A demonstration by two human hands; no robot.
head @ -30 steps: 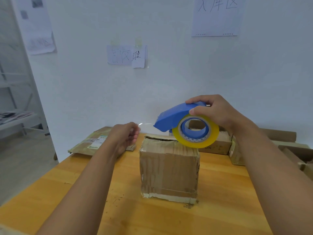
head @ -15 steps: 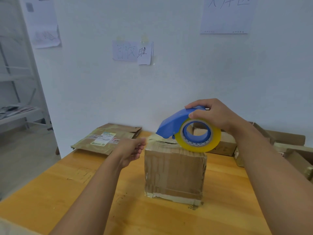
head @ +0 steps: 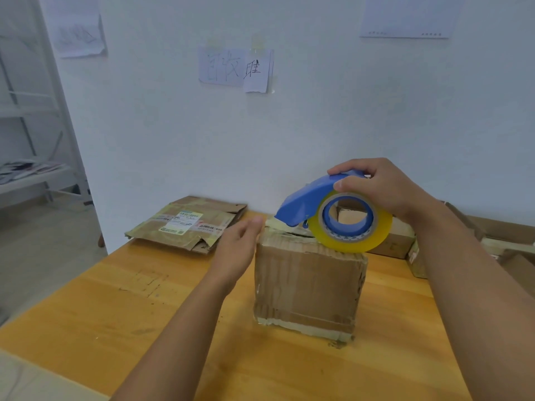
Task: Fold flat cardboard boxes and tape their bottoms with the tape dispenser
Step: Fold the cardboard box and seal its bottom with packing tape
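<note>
Cardboard box (head: 309,287) stands upright mid-table (head: 86,308). Right hand (head: 385,188) grips blue tape dispenser (head: 315,202), yellowish tape roll (head: 351,222) resting on box's top right edge. Left hand (head: 237,248), fingers straight, flat against box's left side. Flattened boxes (head: 188,224) far left.

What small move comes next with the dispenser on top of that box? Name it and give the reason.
Probably draw the tape dispenser back across the top of the cardboard box toward the near edge. The right hand grips it with its nose at the far top edge, over the flap seam, and the left hand lies open against the box's left side, seemingly steadying it.
</note>
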